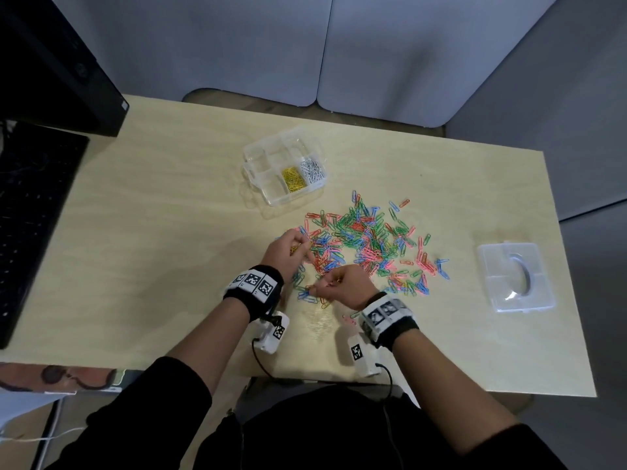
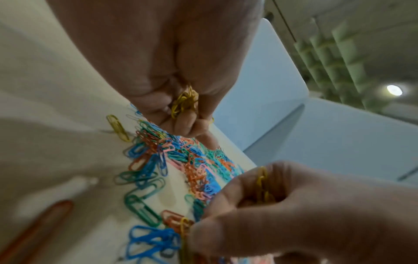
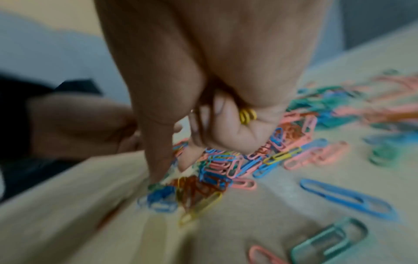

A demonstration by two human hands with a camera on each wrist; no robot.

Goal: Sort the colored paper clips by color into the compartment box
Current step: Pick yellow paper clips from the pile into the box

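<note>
hands over clip pile [image 1: 366, 242]: left hand [image 1: 288, 252], right hand [image 1: 342, 283] fingers each curled round yellow clips [image 2: 184, 101].

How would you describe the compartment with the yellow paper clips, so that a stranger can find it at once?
Start from the wooden table and find the clear compartment box beyond the heap of mixed clips. In its nearer row, the yellow paper clips fill the middle compartment. The white clips lie in the compartment on its right; every other compartment looks empty.
</note>
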